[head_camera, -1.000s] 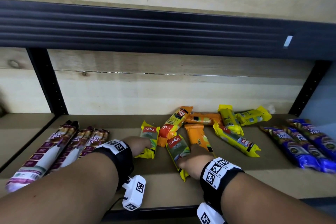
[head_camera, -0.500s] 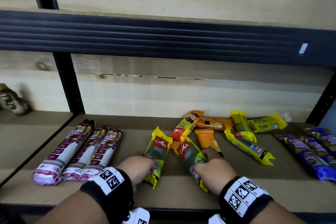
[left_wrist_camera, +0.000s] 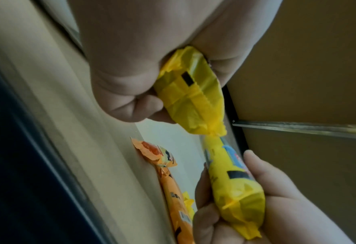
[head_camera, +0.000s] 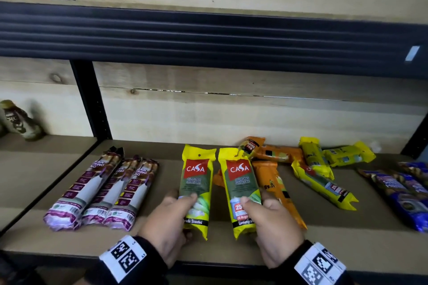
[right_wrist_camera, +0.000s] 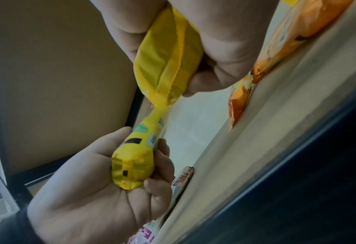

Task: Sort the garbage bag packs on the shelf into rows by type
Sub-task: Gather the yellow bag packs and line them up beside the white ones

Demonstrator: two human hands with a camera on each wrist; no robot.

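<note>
Two yellow-green CASA packs are held side by side over the shelf board (head_camera: 208, 247), their tops pointing at the back wall. My left hand (head_camera: 176, 210) grips the lower end of the left CASA pack (head_camera: 196, 180). My right hand (head_camera: 261, 213) grips the right CASA pack (head_camera: 240, 183) the same way. In the left wrist view the fingers curl round the left CASA pack (left_wrist_camera: 189, 92); in the right wrist view they wrap the right CASA pack (right_wrist_camera: 168, 54). Three purple-white packs (head_camera: 102, 192) lie in a row at the left.
Orange packs (head_camera: 275, 180) and plain yellow packs (head_camera: 322, 180) lie jumbled behind my right hand. Blue packs (head_camera: 403, 192) lie at the far right. A black post (head_camera: 92, 104) divides the shelf; a bottle (head_camera: 18, 120) stands beyond it. A dark beam (head_camera: 208, 37) runs overhead.
Both hands have closed on the two CASA packs, drawn them out of the pile toward the front, and brought them parallel. My head has moved closer and left.
</note>
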